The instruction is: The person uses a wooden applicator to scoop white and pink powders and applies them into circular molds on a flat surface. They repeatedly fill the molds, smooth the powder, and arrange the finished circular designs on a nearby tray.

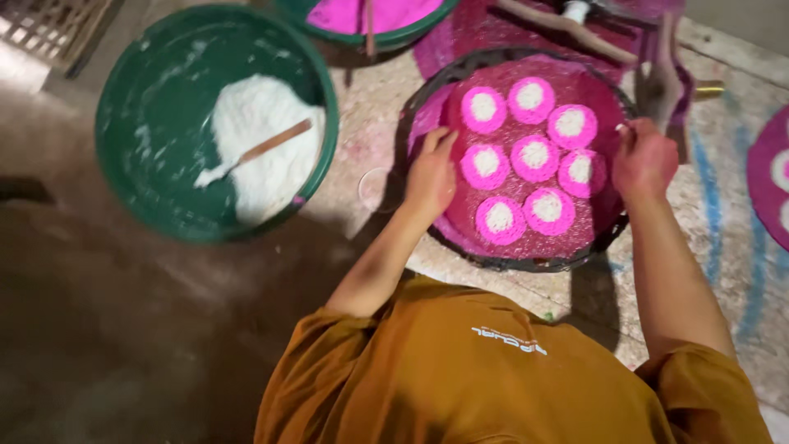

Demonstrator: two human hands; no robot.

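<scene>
A round dark-rimmed tray (526, 261) lies on the floor (123, 329) in front of a person in an orange shirt (485, 378), its bed covered in bright pink powder with eight pink discs (534, 156) on it, each with a white centre. The left hand (431, 174) rests on the tray's left edge, fingers (436, 144) loosely spread and flat against the pink bed, holding nothing. The right hand (643, 158) sits at the tray's right rim with fingers curled close together; whether they pinch anything I cannot tell. To the left, well apart from the tray, stands a green basin (148, 107) holding a heap of white powder (263, 140) with a wooden-handled scoop (259, 151) lying in it. Another green basin with pink powder (374, 15) sits at the top edge
</scene>
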